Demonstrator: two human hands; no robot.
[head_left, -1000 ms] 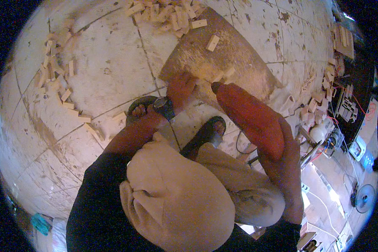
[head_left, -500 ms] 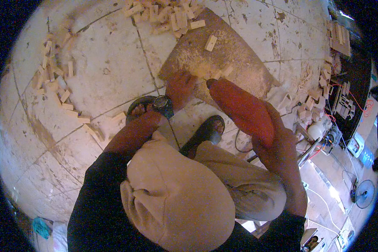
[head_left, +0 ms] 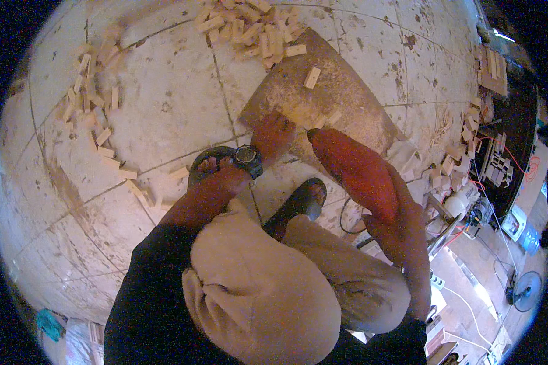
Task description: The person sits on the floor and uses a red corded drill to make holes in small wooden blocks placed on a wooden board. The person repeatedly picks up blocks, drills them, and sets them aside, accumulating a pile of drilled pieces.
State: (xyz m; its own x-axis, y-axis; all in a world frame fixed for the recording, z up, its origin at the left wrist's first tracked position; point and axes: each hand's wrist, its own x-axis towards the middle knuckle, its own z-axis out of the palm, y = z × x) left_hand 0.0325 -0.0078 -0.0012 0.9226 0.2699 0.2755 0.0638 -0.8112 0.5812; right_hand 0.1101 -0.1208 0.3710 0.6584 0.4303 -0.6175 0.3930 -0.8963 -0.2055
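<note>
My right hand [head_left: 383, 214] is wrapped around a long red tool [head_left: 351, 163] whose exact kind I cannot make out. Its narrow dark tip points down at the near part of a brown board [head_left: 347, 97] on the floor. Close to that tip, my left hand [head_left: 274, 135] rests over the board's near left edge, fingers bent and drawn together. Whatever lies under those fingers is hidden. A black watch [head_left: 246, 156] sits on the left wrist. Small wooden blocks lie on the board: one block [head_left: 312, 78] farther off, others beside the tool's tip amid pale sawdust.
A heap of wooden blocks [head_left: 252, 27] lies beyond the board. Another scattered row [head_left: 103, 146] curves along the tiled floor at left. To the right are more offcuts [head_left: 450, 167], cables, a blue water bottle [head_left: 530, 240] and a round fan [head_left: 525, 291]. My sandalled feet stand just below the hands.
The whole view has shifted slightly, so the floor and board appear lower and farther right. Both hands keep nearly the same place on the board, and the red tool stays in my right hand.
</note>
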